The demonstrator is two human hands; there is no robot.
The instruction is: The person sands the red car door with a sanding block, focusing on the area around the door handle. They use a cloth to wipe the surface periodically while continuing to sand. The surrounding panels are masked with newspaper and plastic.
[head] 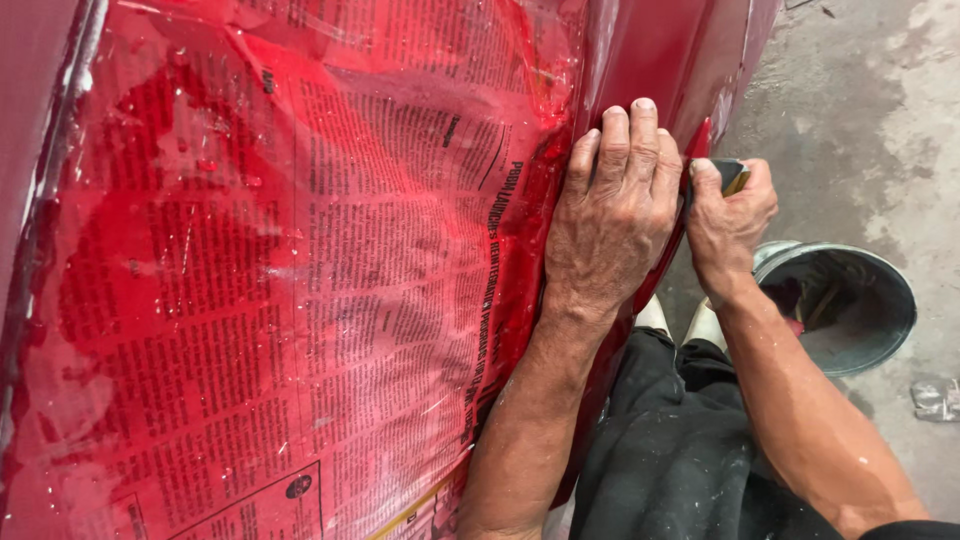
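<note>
With the left hand (612, 215) spread flat on the red car panel (650, 50) beside paint-soaked newspaper masking (300, 280), the right hand (728, 222) pinches what seems a small sanding pad (732, 176) against the panel edge, mid-sanding; next, steady even strokes.

Two hands show: one left hand (612, 215) and one right hand (728, 225). There is one small dark pad (731, 176), pinched in the right hand. One red panel (660, 50) fills the upper frame, and one sheet of newspaper (300, 300), stained red, covers it. One grey bucket (850, 310) stands on the floor (880, 120). Two light shoes (680, 320) peek out below the hands. One crumpled scrap (937, 398) lies by the right edge.
</note>
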